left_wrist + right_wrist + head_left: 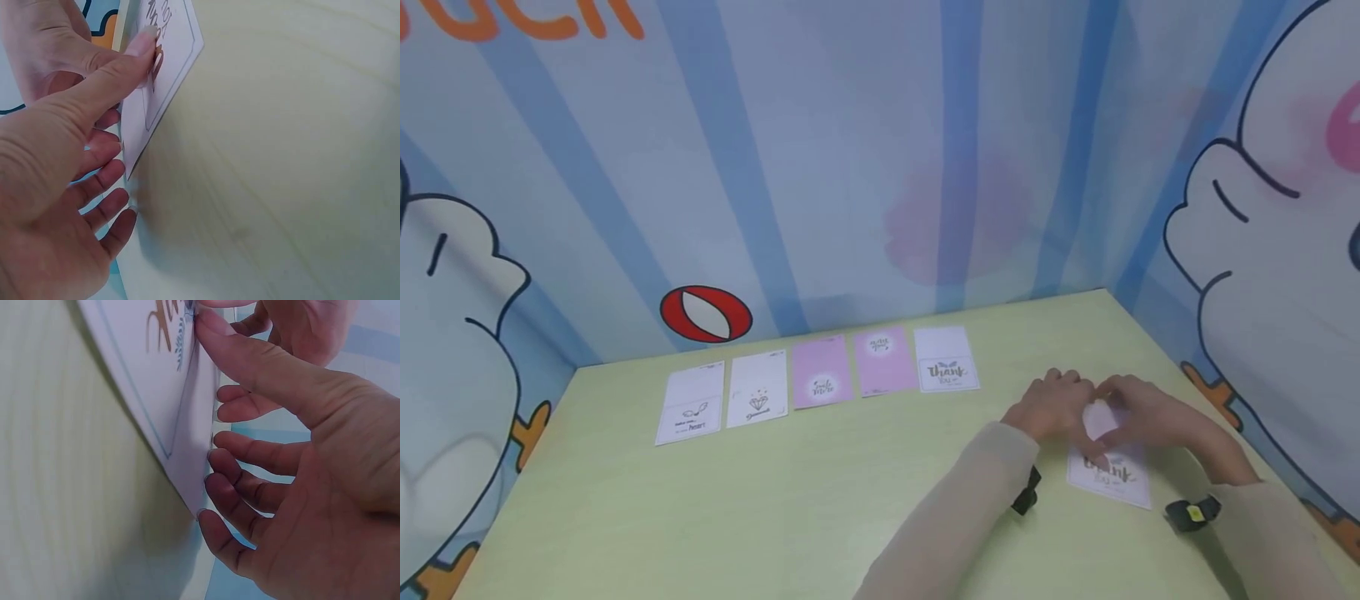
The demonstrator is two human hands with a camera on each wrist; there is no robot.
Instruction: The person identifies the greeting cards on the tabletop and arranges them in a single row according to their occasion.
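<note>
At the right of the table in the head view, a white card (1108, 487) printed with "thank you" lies between both hands. My left hand (1058, 408) pinches its far part, thumb on the printed face and fingers (103, 209) at the far edge. Opposite it, my right hand (1153, 414) holds the same part, its thumb (250, 359) on the face and fingers curled along the edge. The two thumbs are close together. Hands cover part of the print. Whether the near edge touches the table cannot be told.
A row of cards lies along the back: a white heart card (691, 404), a white diamond card (757, 390), two pink cards (822, 367) and another white thank-you card (946, 358). Printed walls (850, 167) bound the pale table (820, 508) at the back and sides.
</note>
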